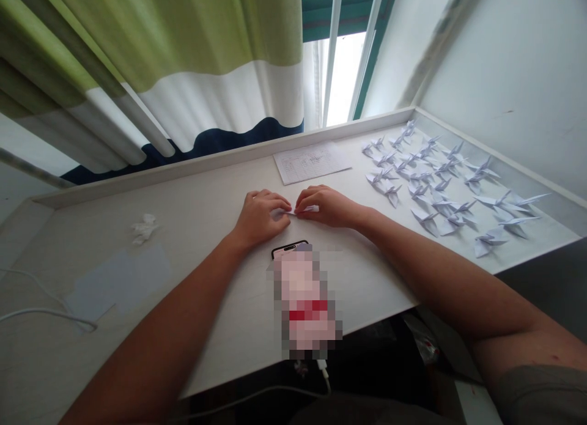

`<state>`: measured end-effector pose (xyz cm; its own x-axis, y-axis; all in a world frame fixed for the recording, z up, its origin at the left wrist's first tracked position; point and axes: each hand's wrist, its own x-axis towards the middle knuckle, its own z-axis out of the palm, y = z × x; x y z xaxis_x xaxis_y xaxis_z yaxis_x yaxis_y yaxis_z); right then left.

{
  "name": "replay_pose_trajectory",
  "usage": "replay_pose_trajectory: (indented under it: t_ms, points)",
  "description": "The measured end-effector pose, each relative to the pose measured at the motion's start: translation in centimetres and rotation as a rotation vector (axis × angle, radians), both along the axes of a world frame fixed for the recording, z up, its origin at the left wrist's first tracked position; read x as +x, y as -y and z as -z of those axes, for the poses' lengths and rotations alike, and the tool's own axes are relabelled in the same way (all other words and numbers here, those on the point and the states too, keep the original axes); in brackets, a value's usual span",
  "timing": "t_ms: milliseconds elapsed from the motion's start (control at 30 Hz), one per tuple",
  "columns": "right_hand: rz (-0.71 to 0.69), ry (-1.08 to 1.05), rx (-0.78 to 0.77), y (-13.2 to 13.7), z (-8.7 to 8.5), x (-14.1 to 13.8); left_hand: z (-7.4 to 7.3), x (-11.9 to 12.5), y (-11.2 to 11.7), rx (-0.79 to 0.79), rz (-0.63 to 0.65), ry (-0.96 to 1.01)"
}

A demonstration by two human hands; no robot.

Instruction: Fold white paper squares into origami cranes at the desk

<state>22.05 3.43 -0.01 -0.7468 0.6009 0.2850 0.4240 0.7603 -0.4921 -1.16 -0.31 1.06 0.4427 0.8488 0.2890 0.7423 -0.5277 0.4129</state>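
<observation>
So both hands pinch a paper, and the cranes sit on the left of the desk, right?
No. The head view shows the cranes on the right of the desk. The left hand and right hand do pinch the paper.

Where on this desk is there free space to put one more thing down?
The widest bare desk lies between the crumpled paper and the left hand, back to the rim left of the printed sheet. Paper cranes crowd the right end; left hand and right hand pinch a folded paper behind the phone.
</observation>
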Motion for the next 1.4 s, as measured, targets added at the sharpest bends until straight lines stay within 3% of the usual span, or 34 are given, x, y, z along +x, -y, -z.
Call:
replay_pose_trajectory:
  t_ms: [300, 633, 767, 1000, 1200, 1400]
  points:
    - [-0.015, -0.004, 0.003, 0.0, -0.1, -0.1, 0.1, -0.2, -0.2, 0.013, 0.129, -0.016]
    - [0.005, 0.025, 0.014, 0.2, 0.0, -0.1, 0.4, -0.4, -0.8, -0.041, 0.163, -0.006]
    - [0.089, -0.024, -0.056, 0.4, 0.1, -0.6, 0.6, -0.1, -0.7, -0.072, 0.086, 0.051]
    - [0.280, -0.152, -0.252, 0.5, 0.3, -1.6, 1.3, 0.6, -0.6, -0.252, -0.106, 0.335]
    - [0.291, -0.201, -0.325, 0.4, 0.2, -1.6, 1.1, 1.0, -0.5, -0.336, -0.104, 0.498]
    - [0.325, -0.200, -0.322, 0.3, 0.3, -1.5, 1.0, 1.0, -0.7, -0.331, -0.093, 0.497]
